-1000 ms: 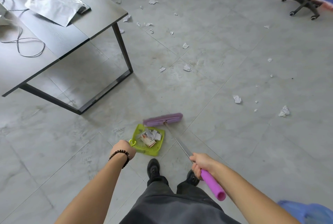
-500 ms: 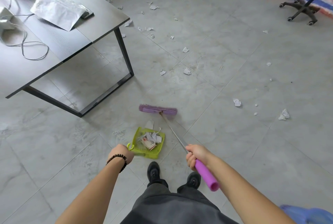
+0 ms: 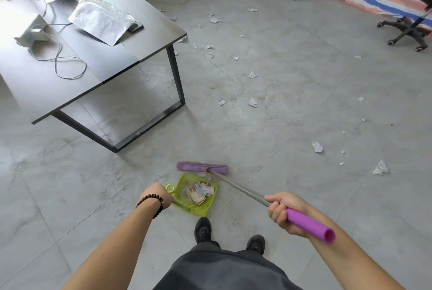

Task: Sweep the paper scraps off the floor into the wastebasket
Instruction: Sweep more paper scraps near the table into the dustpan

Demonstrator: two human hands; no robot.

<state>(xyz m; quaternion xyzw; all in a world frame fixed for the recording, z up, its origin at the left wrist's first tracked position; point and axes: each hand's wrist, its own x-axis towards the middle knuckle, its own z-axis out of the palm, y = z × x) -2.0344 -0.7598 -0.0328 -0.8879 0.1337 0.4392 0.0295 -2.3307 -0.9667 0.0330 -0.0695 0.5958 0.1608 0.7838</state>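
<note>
The left hand (image 3: 159, 197), a beaded bracelet (image 3: 150, 202) on its wrist, is curled tight round the handle of a green dustpan (image 3: 198, 211) at lower centre. The right hand (image 3: 279, 209) is wrapped round the broom (image 3: 202, 167) where the metal shaft meets the purple grip. The broom's purple head sits on the floor just beside the pan's far lip. Paper scraps (image 3: 199, 192) lie in the pan, one with red print too small to read. Loose scraps (image 3: 317, 147) dot the tiles toward the upper right.
</note>
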